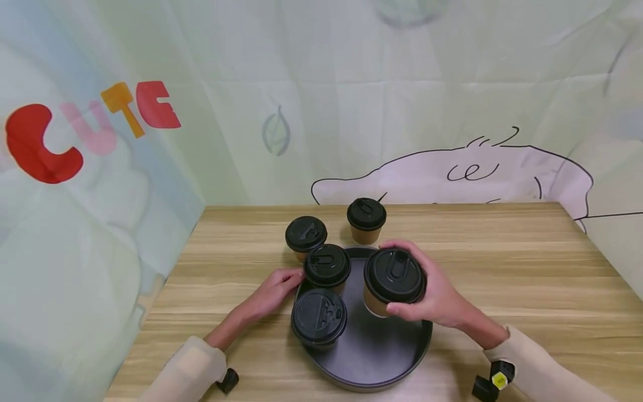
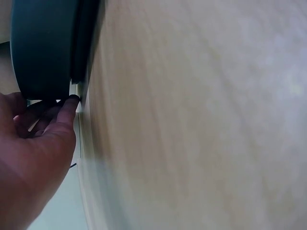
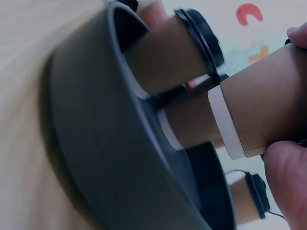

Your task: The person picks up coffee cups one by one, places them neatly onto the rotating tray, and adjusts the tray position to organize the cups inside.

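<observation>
My right hand (image 1: 432, 290) grips a brown paper coffee cup (image 3: 264, 100) with a black lid, holding it above the right part of a dark round tray (image 1: 372, 357). The right wrist view shows its white-banded base raised off the tray floor. Two similar lidded cups stand in the tray's left part, a front cup (image 1: 319, 318) and a back cup (image 1: 327, 267). At the tray's left side, my left hand (image 1: 273, 290) holds the wall, its fingers (image 2: 67, 112) against the lower edge in the left wrist view; part of its grip is hidden.
Behind the tray on the wooden table (image 1: 527, 268), two more lidded coffee cups stand: a left one (image 1: 306, 234) and a right one (image 1: 366, 220). A printed cloth backdrop (image 1: 241, 111) rises along the back and left table edges.
</observation>
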Demonstrator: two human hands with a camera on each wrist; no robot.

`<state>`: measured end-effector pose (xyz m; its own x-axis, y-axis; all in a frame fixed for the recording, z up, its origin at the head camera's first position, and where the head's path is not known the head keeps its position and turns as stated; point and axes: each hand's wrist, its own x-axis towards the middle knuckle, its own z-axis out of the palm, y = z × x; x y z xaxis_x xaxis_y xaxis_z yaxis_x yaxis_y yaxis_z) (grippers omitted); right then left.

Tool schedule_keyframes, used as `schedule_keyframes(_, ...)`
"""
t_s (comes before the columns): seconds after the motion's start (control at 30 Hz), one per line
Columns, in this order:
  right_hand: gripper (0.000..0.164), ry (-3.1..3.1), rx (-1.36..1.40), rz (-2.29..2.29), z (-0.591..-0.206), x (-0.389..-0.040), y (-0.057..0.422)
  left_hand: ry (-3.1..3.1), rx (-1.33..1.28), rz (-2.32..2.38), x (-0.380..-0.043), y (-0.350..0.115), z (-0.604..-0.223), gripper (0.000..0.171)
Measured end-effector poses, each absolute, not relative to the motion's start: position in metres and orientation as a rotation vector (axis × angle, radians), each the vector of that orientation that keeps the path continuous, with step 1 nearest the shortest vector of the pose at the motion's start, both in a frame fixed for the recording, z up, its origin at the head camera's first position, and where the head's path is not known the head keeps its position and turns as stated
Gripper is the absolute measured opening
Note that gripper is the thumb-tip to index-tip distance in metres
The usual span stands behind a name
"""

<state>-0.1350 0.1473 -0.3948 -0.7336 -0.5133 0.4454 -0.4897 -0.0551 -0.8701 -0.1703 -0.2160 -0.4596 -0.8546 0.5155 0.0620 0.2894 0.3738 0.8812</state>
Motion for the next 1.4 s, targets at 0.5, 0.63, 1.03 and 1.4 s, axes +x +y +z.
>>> schedule_keyframes(0.5,0.089,2.032,-1.18,-1.814,-0.42,-0.109,0.136,2.387,0.621,1.497,-0.163,-0.209,-0.447,0.029)
schedule_keyframes(0.63,0.088,2.034,-1.172,-1.772,-0.423,-0.106,0.134,2.4,0.575,1.478,-0.164,-0.207,-0.447,0.031)
schedule_keyframes(1.03,0.086,2.023,-1.223,-1.688,-0.426,-0.1,0.127,2.403,0.589,1.474,-0.163,-0.207,-0.448,0.031)
schedule_keyframes(1.4,0.085,2.002,-1.238,-1.63,-0.428,-0.099,0.126,2.409,0.599,1.478,-0.163,-0.208,-0.448,0.029)
